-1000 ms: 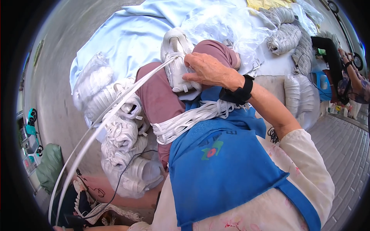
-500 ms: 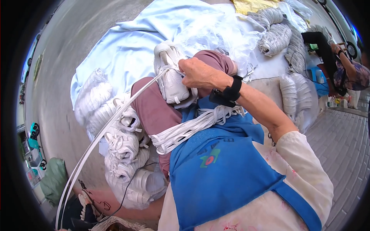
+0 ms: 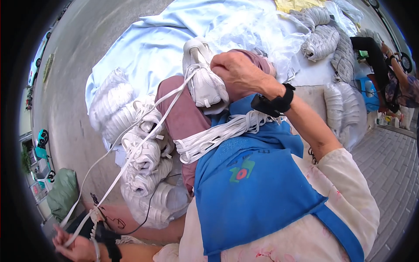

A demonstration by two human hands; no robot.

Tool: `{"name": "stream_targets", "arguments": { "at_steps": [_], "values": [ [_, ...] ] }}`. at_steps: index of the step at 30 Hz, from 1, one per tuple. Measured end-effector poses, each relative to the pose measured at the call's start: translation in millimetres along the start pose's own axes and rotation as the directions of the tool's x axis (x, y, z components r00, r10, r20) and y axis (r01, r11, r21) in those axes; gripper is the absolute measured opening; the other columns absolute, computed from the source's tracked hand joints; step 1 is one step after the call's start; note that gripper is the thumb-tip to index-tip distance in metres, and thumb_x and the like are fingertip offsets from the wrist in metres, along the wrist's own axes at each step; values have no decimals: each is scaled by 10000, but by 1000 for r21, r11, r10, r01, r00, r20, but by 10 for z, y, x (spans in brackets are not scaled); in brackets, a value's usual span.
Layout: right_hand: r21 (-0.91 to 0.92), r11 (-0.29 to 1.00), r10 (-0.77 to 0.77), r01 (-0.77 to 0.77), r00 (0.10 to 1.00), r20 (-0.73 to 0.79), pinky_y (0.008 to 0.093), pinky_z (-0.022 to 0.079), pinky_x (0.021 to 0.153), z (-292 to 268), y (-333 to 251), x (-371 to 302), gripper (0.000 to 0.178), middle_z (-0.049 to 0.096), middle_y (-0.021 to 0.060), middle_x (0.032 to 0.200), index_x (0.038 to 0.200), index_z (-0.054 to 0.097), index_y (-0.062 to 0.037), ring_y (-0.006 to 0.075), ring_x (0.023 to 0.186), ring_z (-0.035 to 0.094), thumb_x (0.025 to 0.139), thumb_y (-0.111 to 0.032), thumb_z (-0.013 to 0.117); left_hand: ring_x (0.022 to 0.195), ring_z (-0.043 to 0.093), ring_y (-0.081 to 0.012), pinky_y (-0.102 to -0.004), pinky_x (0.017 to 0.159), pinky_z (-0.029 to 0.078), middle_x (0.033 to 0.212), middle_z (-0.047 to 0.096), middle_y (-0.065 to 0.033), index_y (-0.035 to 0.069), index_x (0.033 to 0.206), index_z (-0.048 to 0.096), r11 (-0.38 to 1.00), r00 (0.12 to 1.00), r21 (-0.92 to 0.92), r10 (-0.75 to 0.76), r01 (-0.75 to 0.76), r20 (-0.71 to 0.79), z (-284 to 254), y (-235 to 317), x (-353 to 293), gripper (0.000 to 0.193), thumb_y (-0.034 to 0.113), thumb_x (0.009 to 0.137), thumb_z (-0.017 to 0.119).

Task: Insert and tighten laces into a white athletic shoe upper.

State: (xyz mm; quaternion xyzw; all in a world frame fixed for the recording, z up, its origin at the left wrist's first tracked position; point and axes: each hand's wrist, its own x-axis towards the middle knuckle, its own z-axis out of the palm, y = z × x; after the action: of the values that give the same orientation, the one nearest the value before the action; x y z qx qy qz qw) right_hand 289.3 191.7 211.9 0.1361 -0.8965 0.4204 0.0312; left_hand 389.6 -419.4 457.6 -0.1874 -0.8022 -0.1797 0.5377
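A white sneaker (image 3: 208,89) rests between my knees, its toe pointing away from me. My right hand (image 3: 238,72) is closed at the sneaker's right side, and what its curled fingers hold is hidden. Two strands of a long white shoelace (image 3: 168,109) run from the sneaker's lacing down to the lower left. There my left hand (image 3: 77,249) is loosely closed on the shoelace, arm stretched out, some fingers partly extended. A bundle of white shoelaces (image 3: 214,136) lies across my lap on the blue apron (image 3: 253,205).
Several white sneakers (image 3: 144,157) are stacked left of my leg, beside plastic-wrapped ones (image 3: 111,102). A pale blue cloth (image 3: 144,52) and clear plastic (image 3: 262,35) spread ahead. More wrapped shoes (image 3: 321,43) lie at the right, near another person (image 3: 399,78). A green sack (image 3: 63,194) stands at far left.
My left hand and forearm have come into view at the lower left. The shoelace strands have slackened and spread apart. My right hand has shifted slightly right, away from the lacing.
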Motion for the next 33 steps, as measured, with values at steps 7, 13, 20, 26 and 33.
{"name": "stream_targets", "arguments": {
  "at_steps": [7, 13, 20, 26, 33],
  "values": [
    [392, 920, 36, -14, 998, -47, 245, 488, 643, -324, -755, -231, 208, 622, 61, 801, 1001, 639, 2, 111, 674, 586, 860, -147, 601, 652, 611, -159, -266, 648, 494, 776, 626, -100, -57, 958, 612, 379, 599, -467, -426, 799, 678, 2696, 2582, -920, 190, 60, 919, 468],
    [310, 917, -194, 250, 960, -201, 282, 472, 742, -175, -882, -315, 236, 620, 83, 918, 1048, 623, 4, 175, 837, 578, 849, -123, 626, 594, 570, -202, -290, 547, 431, 737, 592, -104, -13, 901, 612, 496, 665, -529, -141, 688, 733, 3195, 3133, -1054, 109, 72, 893, 545],
    [352, 917, -131, 187, 976, -176, 298, 491, 693, -110, -708, -349, 168, 620, 110, 894, 973, 644, -8, 209, 786, 608, 862, -121, 586, 639, 567, -255, -301, 575, 437, 747, 570, -123, -23, 902, 595, 580, 716, -554, -73, 597, 695, 3245, 3245, -1198, 117, 82, 889, 545],
    [576, 817, 7, 22, 999, -48, 278, 497, 641, -51, -735, -362, 153, 603, 89, 863, 971, 627, 9, 154, 753, 607, 893, -103, 558, 685, 558, -108, -243, 607, 435, 764, 578, -45, -36, 986, 584, -50, 383, -396, -171, 917, 908, 3173, 3234, -1365, 260, 186, 969, 449],
    [615, 784, 34, -86, 995, 97, 254, 479, 733, 36, -738, -340, 161, 625, 37, 884, 975, 609, 6, 127, 803, 581, 918, -130, 546, 666, 536, -50, -185, 561, 382, 747, 587, -13, -9, 1032, 591, -20, 347, -357, -190, 934, 919, 3129, 3180, -1473, 291, 232, 983, 436]
  ]
}}
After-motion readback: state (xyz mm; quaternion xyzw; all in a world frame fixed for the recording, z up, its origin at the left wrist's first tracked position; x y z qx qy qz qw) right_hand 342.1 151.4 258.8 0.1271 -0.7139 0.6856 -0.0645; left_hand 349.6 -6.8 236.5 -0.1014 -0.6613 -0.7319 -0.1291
